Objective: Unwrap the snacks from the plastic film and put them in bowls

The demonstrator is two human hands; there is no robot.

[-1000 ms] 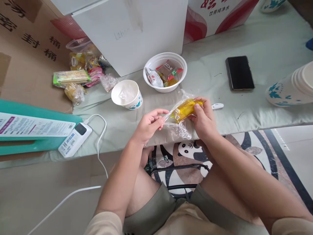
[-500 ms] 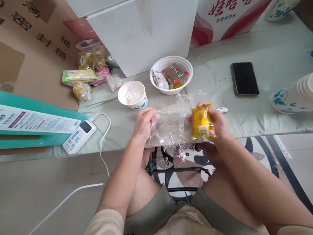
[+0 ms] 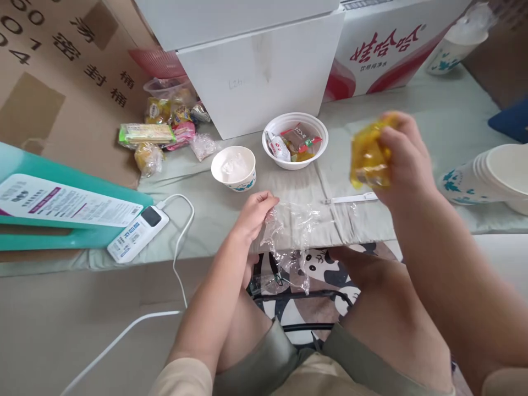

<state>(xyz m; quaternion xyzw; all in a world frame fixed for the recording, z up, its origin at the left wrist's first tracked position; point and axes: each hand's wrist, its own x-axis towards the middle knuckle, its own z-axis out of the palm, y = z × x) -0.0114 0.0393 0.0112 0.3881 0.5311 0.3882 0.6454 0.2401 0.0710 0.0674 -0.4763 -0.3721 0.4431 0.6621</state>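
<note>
My left hand [image 3: 256, 215] pinches the edge of a clear, crumpled plastic bag [image 3: 291, 234], which hangs over the front edge of the cloth. Raised at the right, my right hand [image 3: 406, 151] grips a shiny yellow food packet [image 3: 369, 157], slightly blurred. Under and left of that hand lies a white plastic utensil [image 3: 352, 198]; its right end is hidden. A paper cup [image 3: 234, 170] with crumpled clear plastic inside stands just beyond my left hand. Behind it, a white bowl [image 3: 270, 122] holds several small packets.
Several wrapped snacks [image 3: 146, 135] lie at the left by a cardboard box [image 3: 94, 126]. A power bank [image 3: 138, 234] with a white cable sits near the front edge. White boxes [image 3: 264, 82] stand behind, and stacked paper cups [image 3: 474, 179] lie at the right.
My right hand has lifted the yellow packet up and to the right, away from the plastic bag. My left hand keeps the bag, which hangs lower. The white utensil shows more, and the phone is hidden.
</note>
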